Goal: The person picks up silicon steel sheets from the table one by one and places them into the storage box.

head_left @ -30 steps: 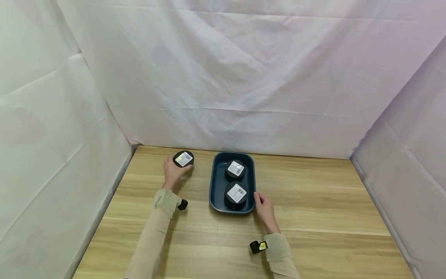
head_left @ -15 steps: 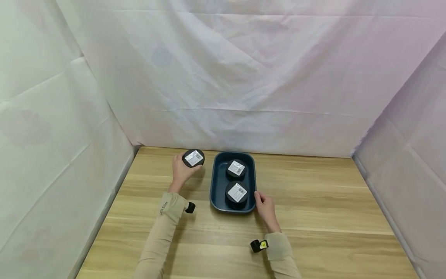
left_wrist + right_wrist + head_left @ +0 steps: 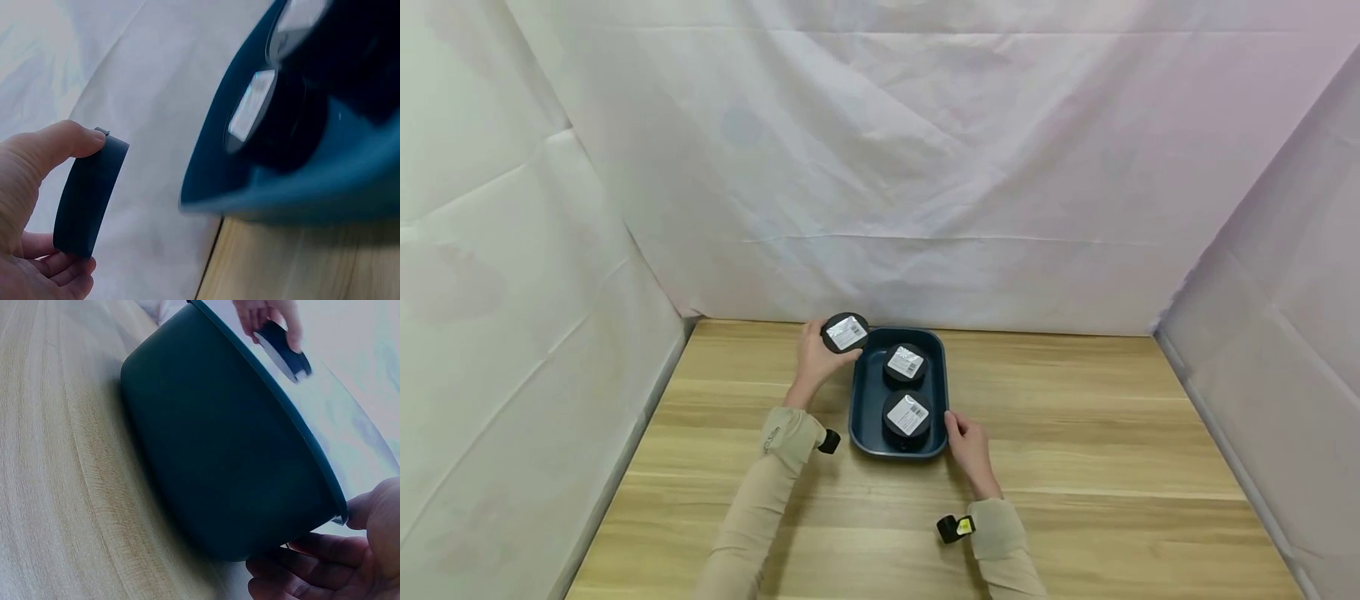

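Observation:
My left hand point(image 3: 817, 360) grips a roll of black tape point(image 3: 845, 332) by its edge, thumb on one side and fingers on the other. A white barcode label covers the roll's upper face. It is held up beside the far left corner of a dark blue tray point(image 3: 867, 408), above the table. Two more black tape rolls lie in the tray, a far roll point(image 3: 905, 364) and a near roll point(image 3: 907, 418), both labelled. At the tray's right side my right hand point(image 3: 972, 452) holds the rim; in the right wrist view its thumb point(image 3: 362, 509) is at the rim with fingers curled below.
Under everything is a wooden table point(image 3: 1097, 433). A white cloth point(image 3: 880, 167) hangs behind its far edge, with similar cloth at the left and right sides. Small black cameras sit at both cuffs.
My left hand has carried the tape roll rightward from the far left of the table to the tray's left corner. The right hand, the tray and the two rolls in it stay put.

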Motion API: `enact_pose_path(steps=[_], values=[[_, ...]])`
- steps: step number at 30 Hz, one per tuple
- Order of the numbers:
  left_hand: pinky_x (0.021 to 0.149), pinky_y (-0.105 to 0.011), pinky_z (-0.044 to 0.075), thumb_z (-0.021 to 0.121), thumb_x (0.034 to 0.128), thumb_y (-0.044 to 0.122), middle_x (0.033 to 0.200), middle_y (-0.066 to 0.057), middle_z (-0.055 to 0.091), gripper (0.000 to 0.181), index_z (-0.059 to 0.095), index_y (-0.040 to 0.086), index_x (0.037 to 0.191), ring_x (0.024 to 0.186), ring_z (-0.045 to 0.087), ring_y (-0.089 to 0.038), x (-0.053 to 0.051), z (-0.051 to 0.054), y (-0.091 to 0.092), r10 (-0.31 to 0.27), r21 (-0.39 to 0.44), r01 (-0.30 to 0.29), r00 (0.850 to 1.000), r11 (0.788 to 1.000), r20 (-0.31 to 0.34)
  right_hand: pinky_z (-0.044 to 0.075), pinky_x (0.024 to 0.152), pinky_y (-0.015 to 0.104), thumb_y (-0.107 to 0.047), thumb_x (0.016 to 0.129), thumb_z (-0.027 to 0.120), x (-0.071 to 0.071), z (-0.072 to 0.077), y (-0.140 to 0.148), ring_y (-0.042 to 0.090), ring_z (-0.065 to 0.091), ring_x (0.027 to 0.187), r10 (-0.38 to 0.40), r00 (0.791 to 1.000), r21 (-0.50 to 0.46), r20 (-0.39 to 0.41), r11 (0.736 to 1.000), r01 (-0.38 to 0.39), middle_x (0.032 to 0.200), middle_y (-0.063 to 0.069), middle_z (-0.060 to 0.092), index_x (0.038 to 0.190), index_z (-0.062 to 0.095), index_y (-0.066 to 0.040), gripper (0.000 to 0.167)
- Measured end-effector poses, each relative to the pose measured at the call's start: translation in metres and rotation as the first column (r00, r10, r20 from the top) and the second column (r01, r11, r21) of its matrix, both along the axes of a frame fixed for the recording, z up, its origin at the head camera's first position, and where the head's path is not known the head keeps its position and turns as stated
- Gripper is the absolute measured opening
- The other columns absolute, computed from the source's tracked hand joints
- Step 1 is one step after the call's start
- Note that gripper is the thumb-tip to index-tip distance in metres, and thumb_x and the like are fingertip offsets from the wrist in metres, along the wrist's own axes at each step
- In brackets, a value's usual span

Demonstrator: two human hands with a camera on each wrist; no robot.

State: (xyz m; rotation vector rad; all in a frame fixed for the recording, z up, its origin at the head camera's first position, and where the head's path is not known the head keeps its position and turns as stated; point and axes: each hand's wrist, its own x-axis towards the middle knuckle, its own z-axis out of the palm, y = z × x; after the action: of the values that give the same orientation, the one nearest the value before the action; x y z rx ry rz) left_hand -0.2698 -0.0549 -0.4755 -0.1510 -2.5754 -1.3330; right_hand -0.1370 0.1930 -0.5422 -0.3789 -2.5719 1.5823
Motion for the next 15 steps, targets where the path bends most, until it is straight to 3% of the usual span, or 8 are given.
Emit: enact_pose_path(steps=[3, 15], values=[[0.093, -0.048, 0.041, 0.086, 0.0596, 0.022, 0.114, -0.024, 0.052, 0.076, 0.052, -0.008, 0.12, 0.107, 0.048, -0.037, -0.002, 0.002, 0.014, -0.029, -0.015, 0.028, 0.999, 0.999, -0.018, 0.047, 0.092, 0.046, -0.019, 0.098, 0.049, 0.0, -0.001, -0.002, 0.034, 0.057, 0.11, -0.004, 1.0, -0.006, 0.0, 1.0, 0.004, 0.116, 0.024, 0.061, 0.115, 0.062, 0.009, 0.035], [0.092, -0.047, 0.043, 0.085, 0.064, 0.026, 0.118, -0.022, 0.05, 0.078, 0.049, -0.005, 0.125, 0.105, 0.049, -0.035, -0.001, 0.0, 0.053, -0.163, -0.058, 0.164, 0.986, 0.985, 0.03, 0.048, 0.09, 0.046, -0.018, 0.097, 0.051, -0.002, -0.002, -0.015, 0.034, 0.059, 0.105, 0.004, 0.999, -0.007, -0.046, 1.0, -0.004, 0.109, 0.023, 0.064, 0.11, 0.064, 0.01, 0.033]])
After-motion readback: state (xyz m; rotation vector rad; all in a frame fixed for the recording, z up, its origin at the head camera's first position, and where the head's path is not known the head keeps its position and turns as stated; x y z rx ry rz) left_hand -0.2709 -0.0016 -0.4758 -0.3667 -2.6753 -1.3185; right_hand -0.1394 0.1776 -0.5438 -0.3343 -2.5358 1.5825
